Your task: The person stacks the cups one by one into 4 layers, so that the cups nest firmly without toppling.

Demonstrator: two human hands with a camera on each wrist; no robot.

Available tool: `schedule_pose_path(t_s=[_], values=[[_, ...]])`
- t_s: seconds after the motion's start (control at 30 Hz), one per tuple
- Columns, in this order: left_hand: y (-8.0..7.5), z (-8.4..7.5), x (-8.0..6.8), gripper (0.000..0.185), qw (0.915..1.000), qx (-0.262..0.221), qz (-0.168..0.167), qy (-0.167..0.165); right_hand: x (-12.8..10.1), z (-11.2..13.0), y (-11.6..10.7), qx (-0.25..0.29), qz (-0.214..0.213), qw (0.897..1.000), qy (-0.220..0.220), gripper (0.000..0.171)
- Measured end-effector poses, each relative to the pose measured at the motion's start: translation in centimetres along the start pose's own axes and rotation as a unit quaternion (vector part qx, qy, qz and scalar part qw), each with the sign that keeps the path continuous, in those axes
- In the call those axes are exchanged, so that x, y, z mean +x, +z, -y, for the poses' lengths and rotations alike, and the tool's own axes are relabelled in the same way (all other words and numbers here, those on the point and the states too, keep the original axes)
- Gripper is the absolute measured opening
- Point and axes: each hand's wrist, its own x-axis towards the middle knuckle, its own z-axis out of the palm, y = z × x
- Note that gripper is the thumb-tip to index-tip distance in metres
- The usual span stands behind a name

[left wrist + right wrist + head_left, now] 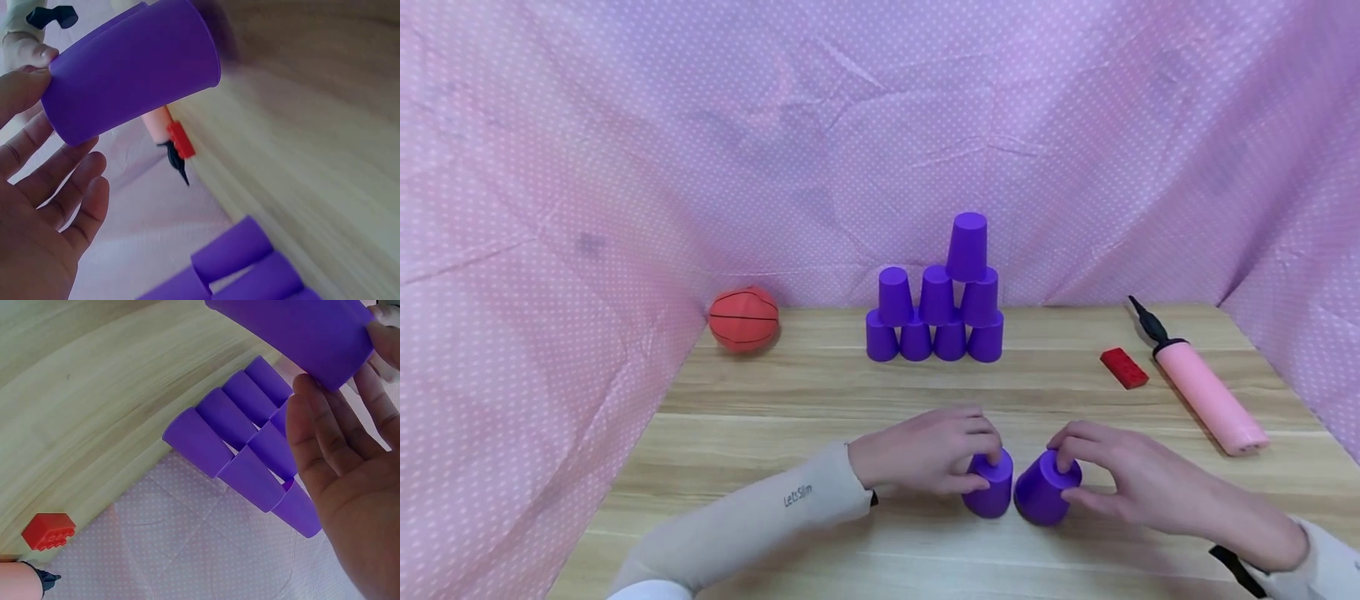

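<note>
Two upside-down purple cups stand side by side near the front of the table. My left hand (936,450) pinches the left cup (989,493) near its closed top, thumb on the near side. The right cup (1043,493) leans slightly, and my right hand (1131,475) grips it round its top with thumb and fingers. In the left wrist view the thumb and fingertips touch the end of the purple cup (134,69). Behind them rises a stack of purple cups (949,340): several below, three above, and a single top cup (967,247) on the right side.
A deflated-looking red basketball (743,320) lies at the back left of the wooden table (760,450). To the right are a red toy brick (1124,368) and a pink hand pump (1210,396) with a black nozzle. Pink dotted cloth (850,125) hangs behind and at the sides.
</note>
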Motion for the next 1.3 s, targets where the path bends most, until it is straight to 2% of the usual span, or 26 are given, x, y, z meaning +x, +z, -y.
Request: schedule_pose_path(t_s=[0.2, 0.4, 0.57, 0.73, 0.87, 0.97, 1.1, 1.3], values=[[-1.6, 1.1, -1.5, 0.019, 0.9988, -0.002, -0.043, -0.021, 1.2, -0.4, -0.5, 0.030, -0.029, 0.999, -0.017, 0.030], [-3.9, 2.6, -2.8, 0.019, 0.9924, 0.006, -0.118, -0.034, 3.1, -1.1, -1.4, 0.040, -0.044, 0.997, -0.043, 0.029], [-6.1, 3.8, -3.7, 0.020, 0.9797, 0.034, -0.187, -0.064, 5.0, -1.5, -2.6, 0.022, -0.082, 0.995, -0.053, 0.027], [-8.5, 5.1, -4.2, 0.021, 0.9609, 0.039, -0.251, -0.110, 7.3, -1.9, -3.9, 0.001, -0.111, 0.992, -0.053, 0.024], [-10.5, 6.4, -4.2, 0.021, 0.9468, 0.035, -0.287, -0.141, 9.5, -2.2, -5.0, -0.012, -0.138, 0.989, -0.059, 0.023], [-11.7, 7.6, -3.8, 0.023, 0.9412, 0.036, -0.302, -0.148, 11.1, -2.1, -6.1, -0.034, -0.166, 0.984, -0.052, 0.024], [-12.9, 9.3, -3.0, 0.028, 0.9377, 0.039, -0.308, -0.157, 13.5, -2.2, -8.2, -0.046, -0.196, 0.978, -0.047, 0.025], [-14.3, 11.9, -1.7, 0.032, 0.9251, 0.012, -0.312, -0.216, 17.5, -3.1, -11.5, -0.054, -0.241, 0.969, 0.004, 0.025]])
